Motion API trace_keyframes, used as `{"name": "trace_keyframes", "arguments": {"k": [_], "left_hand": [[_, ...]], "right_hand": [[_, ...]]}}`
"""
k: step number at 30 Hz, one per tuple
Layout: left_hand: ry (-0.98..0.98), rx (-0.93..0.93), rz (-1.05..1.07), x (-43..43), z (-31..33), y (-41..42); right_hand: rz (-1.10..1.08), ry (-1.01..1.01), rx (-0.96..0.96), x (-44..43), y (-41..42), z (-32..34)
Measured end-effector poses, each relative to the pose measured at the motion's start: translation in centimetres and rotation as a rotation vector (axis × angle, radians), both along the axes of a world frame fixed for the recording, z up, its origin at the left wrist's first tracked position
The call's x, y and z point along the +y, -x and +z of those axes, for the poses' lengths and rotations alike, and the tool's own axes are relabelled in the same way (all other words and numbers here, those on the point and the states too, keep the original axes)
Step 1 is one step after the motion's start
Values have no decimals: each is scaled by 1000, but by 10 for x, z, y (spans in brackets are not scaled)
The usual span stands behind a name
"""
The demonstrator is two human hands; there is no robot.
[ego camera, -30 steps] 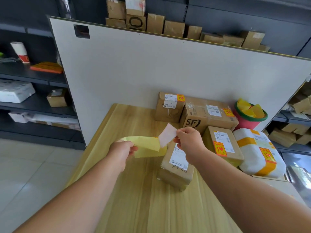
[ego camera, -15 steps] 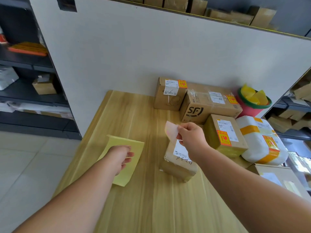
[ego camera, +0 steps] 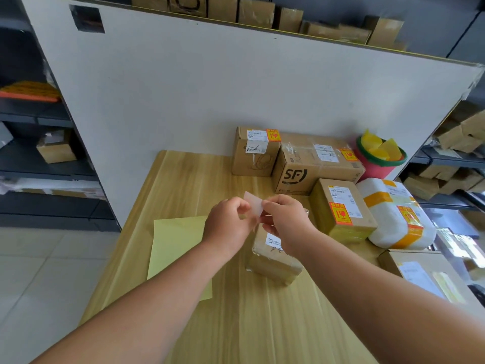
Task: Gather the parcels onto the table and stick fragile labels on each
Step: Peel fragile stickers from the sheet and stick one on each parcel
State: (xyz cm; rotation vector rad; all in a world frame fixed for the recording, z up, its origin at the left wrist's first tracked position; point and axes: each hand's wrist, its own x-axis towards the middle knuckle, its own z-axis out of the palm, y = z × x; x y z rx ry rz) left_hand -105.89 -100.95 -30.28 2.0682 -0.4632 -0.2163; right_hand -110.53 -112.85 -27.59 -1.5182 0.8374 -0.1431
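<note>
The label (ego camera: 253,207) is pinched by both the left hand (ego camera: 227,225) and right hand (ego camera: 286,223) just above a bare parcel (ego camera: 273,261) on the table (ego camera: 262,327). Four parcels (ego camera: 312,166) behind already carry stickers (ego camera: 340,214); this one, and seemingly the right-edge box (ego camera: 420,274), remain.

Cardboard boxes (ego camera: 56,149) are crowding dark metal shelves (ego camera: 34,119) and piling up behind a white partition board (ego camera: 236,82) while an SF-branded carton (ego camera: 312,166) and other waybilled parcels (ego camera: 343,206) are sitting on a wooden table (ego camera: 189,179), marking this as a courier parcel depot.
</note>
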Motion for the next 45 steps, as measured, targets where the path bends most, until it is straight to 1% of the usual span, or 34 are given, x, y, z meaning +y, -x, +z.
{"name": "trace_keyframes", "arguments": {"k": [7,10,12,13,15,17,18,25,32,35,38,40,42,45], "left_hand": [[119,136,-30,-4,8,6],[183,184,-38,-9,11,8],[185,231,-2,-11,12,8],[194,273,24,-13,11,7],[203,355,64,-17,10,5],[205,414,81,-21,10,4],[205,429,80,-24,11,5],[206,510,15,-51,18,13],[177,541,-31,-70,20,14],[152,536,-49,-75,18,15],[78,503,-81,-79,13,16],[38,468,-45,-80,6,14],[6,448,22,-77,-2,11],[-91,430,74,-68,-18,5]], "right_hand": [[40,-224,-64,0,12,6],[111,-261,-33,-4,19,7],[124,-283,-11,-10,25,8],[111,-269,-13,-13,27,9],[52,-151,-3,-22,31,10],[-2,-21,60,-33,34,10],[-6,6,87,-38,36,9],[59,-31,125,-56,39,2],[37,-103,145,-78,42,-2],[41,-83,132,-85,45,-10],[4,-18,129,-88,45,-14],[-49,8,141,-93,47,-16],[-108,-16,154,-102,51,-19],[-151,-64,175,-114,63,-29]]}}
